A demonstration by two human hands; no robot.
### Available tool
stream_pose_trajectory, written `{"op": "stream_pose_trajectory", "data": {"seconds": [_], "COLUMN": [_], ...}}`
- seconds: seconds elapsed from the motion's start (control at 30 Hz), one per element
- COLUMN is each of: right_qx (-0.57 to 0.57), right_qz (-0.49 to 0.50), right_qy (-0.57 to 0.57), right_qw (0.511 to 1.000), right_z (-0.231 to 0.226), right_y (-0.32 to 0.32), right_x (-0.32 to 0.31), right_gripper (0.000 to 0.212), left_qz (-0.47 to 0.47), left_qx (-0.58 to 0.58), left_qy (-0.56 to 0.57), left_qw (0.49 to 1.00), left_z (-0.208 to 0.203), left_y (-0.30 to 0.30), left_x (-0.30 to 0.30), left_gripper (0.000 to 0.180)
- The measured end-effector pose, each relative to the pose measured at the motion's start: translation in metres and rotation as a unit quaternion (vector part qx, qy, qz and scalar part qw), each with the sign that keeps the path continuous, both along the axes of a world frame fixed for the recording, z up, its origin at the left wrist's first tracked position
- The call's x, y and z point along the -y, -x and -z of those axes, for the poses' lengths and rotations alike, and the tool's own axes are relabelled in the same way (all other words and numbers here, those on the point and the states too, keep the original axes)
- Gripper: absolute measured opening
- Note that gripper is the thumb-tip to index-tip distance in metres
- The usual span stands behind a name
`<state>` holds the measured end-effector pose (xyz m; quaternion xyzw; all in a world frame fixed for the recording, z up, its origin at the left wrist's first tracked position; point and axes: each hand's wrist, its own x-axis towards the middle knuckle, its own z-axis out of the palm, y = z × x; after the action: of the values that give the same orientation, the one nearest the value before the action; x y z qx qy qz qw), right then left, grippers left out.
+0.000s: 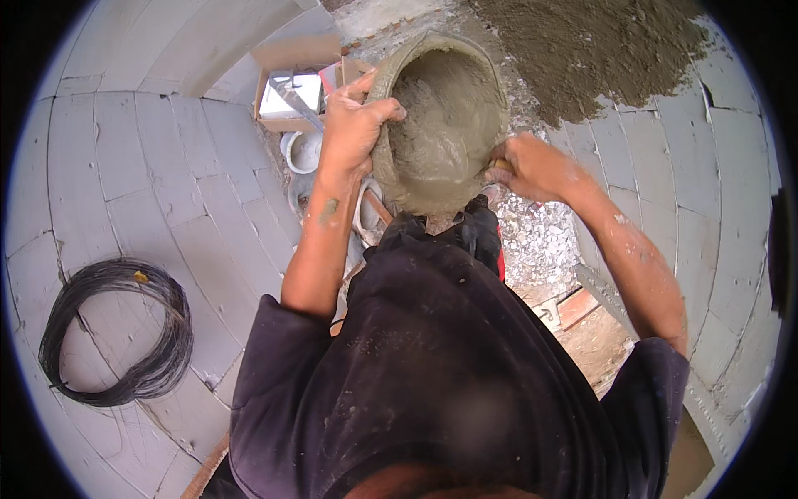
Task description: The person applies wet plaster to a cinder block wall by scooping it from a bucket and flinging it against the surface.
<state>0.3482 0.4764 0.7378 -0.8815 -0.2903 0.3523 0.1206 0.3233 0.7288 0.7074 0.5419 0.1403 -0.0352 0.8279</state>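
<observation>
A round bucket (381, 162), its rim coated in grey, tips its mouth toward me in front of my body. Wet mortar (439, 125) lies inside, smooth and smeared up the walls. My left hand (353, 121) grips the bucket's left rim, with the thumb over the edge and the fingers outside. At the lower right rim my right hand (534, 166) is closed around a short tan handle (501, 166). The working end of that tool is hidden, so its kind cannot be told. Dried mortar marks both forearms.
A coil of dark wire (116, 333) hangs or lies against the grey block wall at left. Beyond my left hand are a cardboard box (291, 58) and a white tub (303, 152). Dark mortar (594, 50) covers the wall at upper right. Rubble (544, 249) litters the floor.
</observation>
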Motion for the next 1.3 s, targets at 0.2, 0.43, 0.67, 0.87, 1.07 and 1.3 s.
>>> {"op": "stream_pose_trajectory", "data": {"seconds": [0.2, 0.43, 0.67, 0.87, 1.07, 1.3], "right_qx": [-0.4, 0.103, 0.274, 0.285, 0.227, 0.202], "right_qz": [0.289, 0.081, 0.023, 0.109, -0.029, -0.008], "right_qy": [-0.184, -0.172, 0.09, 0.051, 0.076, 0.053], "right_qw": [0.85, 0.976, 0.957, 0.951, 0.971, 0.978], "right_z": [0.062, 0.025, 0.014, 0.005, 0.009, 0.035], "right_y": [0.047, 0.035, 0.021, 0.02, 0.027, 0.001], "right_x": [0.0, 0.007, 0.001, 0.008, 0.005, 0.021], "right_gripper": [0.035, 0.035, 0.018, 0.021, 0.022, 0.027], "left_qz": [-0.045, -0.091, -0.055, -0.027, -0.02, -0.003], "left_qx": [0.015, 0.017, 0.002, -0.02, -0.025, 0.029], "left_qy": [-0.076, 0.037, -0.001, 0.002, -0.023, -0.033], "left_qw": [0.996, 0.995, 0.999, 0.999, 0.999, 0.999], "left_z": [-0.002, 0.0, 0.018, 0.015, 0.02, -0.006], "left_y": [0.014, 0.012, -0.002, 0.006, 0.004, -0.001], "left_x": [-0.002, -0.016, 0.01, 0.003, 0.002, 0.004], "left_gripper": [0.054, 0.054, 0.049, 0.053, 0.051, 0.049]}}
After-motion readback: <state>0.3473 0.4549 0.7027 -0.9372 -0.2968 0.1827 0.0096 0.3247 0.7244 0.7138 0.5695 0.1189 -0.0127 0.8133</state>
